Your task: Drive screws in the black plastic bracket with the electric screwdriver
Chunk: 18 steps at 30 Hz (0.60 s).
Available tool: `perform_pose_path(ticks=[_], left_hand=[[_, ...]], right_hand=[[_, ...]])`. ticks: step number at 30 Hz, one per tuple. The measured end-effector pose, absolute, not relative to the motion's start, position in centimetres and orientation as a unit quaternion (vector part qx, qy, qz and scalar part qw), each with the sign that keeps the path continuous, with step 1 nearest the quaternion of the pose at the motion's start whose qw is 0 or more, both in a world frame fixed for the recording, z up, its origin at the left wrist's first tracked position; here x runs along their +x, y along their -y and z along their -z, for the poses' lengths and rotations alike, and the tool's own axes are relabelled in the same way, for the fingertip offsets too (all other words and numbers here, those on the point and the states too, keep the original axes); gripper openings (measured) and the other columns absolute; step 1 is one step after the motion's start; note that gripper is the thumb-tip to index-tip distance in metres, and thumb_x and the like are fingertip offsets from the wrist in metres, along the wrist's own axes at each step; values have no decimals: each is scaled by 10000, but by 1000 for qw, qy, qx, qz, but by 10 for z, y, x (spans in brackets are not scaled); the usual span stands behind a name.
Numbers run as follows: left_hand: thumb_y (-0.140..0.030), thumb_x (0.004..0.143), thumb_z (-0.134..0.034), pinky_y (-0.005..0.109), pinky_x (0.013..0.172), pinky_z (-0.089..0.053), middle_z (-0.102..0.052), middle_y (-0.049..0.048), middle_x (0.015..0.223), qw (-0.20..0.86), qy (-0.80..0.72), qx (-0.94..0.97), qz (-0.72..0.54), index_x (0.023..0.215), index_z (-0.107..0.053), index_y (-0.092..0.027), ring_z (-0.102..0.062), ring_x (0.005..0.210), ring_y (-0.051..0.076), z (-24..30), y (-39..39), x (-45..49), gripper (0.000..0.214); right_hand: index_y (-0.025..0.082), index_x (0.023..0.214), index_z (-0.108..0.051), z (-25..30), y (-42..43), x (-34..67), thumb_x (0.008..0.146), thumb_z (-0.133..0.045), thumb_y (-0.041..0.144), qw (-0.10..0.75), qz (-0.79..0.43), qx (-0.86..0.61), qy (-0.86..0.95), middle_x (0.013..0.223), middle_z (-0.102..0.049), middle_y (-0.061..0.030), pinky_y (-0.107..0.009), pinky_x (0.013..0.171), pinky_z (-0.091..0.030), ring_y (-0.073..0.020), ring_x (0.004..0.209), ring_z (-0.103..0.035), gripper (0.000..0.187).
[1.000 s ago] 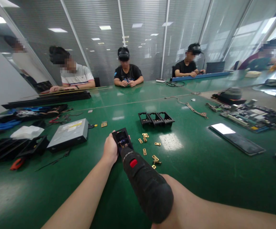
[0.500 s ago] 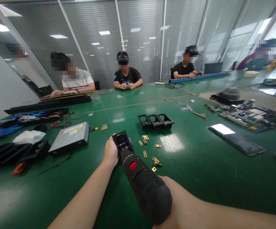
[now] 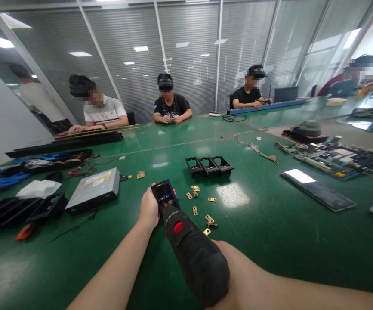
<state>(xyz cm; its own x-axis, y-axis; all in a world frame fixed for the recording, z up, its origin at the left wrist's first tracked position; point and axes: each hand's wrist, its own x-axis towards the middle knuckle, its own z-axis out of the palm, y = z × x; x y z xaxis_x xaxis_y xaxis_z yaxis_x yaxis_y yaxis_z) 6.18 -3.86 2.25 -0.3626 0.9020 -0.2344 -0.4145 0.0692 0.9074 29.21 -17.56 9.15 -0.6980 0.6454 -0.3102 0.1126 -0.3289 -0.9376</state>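
Note:
My left hand (image 3: 149, 206) is wrapped round a small black plastic housing (image 3: 163, 186), open side up and tilted towards me. My right hand (image 3: 226, 262) grips a black cordless screwdriver (image 3: 194, 252) with a red switch; its body hides most of those fingers. The tool's front end points into the housing, where small metal parts show. Whether the tip touches a screw cannot be made out. Just right of the housing, several small brass plates (image 3: 195, 211) with holes lie scattered. Behind them three similar black housings (image 3: 208, 165) stand side by side.
To the left are a silver disc drive (image 3: 94, 189), black plastic trays (image 3: 15, 209) and a blue bundle (image 3: 5, 174). A dark flat phone-like panel (image 3: 325, 193) and a circuit board (image 3: 344, 157) lie on the right of the green table (image 3: 270, 254). Several people sit across it.
The view has shifted slightly. Both hands keep the housing and the screwdriver in nearly the same position; nothing has been let go.

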Motion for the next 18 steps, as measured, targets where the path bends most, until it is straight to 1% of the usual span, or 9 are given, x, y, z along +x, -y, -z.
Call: perform_pose_path(ticks=[2,5,9,12,15,16,18], left_hand=[[-411,1028,-518,376,666,-659,-825,148,787,514,-520,239,-639,1015,-780,-127,-825,734,302,-23,39,62,386],[-401,1035,-503,362,650,-656,-805,126,736,512,-529,229,-637,983,-772,-129,-813,689,283,-27,40,64,386],[-389,1054,-483,374,688,-669,-795,121,717,511,-535,218,-637,943,-762,-132,-815,690,279,-32,42,67,396],[-392,1062,-477,384,718,-674,-804,129,740,511,-534,223,-635,952,-772,-123,-824,722,286,-32,42,68,414],[-397,1064,-472,385,699,-667,-805,134,741,511,-534,224,-636,947,-777,-126,-820,722,294,-31,42,67,425],[-397,1064,-468,381,683,-660,-807,142,746,510,-535,225,-635,942,-778,-123,-817,716,297,-30,42,67,431],[-390,1059,-465,367,654,-645,-816,165,769,507,-537,233,-632,939,-778,-115,-810,700,297,-29,41,66,434]], right_hand=[[185,917,-652,-91,176,292,535,-834,49,182,-737,-351,548,803,-606,75,-265,732,-492,-122,740,-516,445],[186,944,-657,-90,176,293,537,-839,50,196,-733,-342,555,810,-621,72,-302,811,-533,-139,766,-553,466],[186,1008,-663,-88,177,293,526,-835,48,197,-738,-344,546,853,-644,60,-302,800,-526,-150,789,-568,530],[187,974,-663,-87,179,293,526,-845,39,194,-730,-356,550,793,-600,90,-277,739,-490,-106,693,-469,506],[202,804,-611,-86,181,293,554,-830,40,202,-723,-340,566,671,-487,120,-270,706,-466,-83,631,-355,369],[208,757,-584,-86,181,293,572,-819,47,204,-723,-328,573,648,-456,121,-270,704,-461,-83,626,-340,340],[211,737,-570,-87,181,294,589,-811,58,209,-720,-324,578,645,-448,118,-269,701,-454,-85,628,-338,322]])
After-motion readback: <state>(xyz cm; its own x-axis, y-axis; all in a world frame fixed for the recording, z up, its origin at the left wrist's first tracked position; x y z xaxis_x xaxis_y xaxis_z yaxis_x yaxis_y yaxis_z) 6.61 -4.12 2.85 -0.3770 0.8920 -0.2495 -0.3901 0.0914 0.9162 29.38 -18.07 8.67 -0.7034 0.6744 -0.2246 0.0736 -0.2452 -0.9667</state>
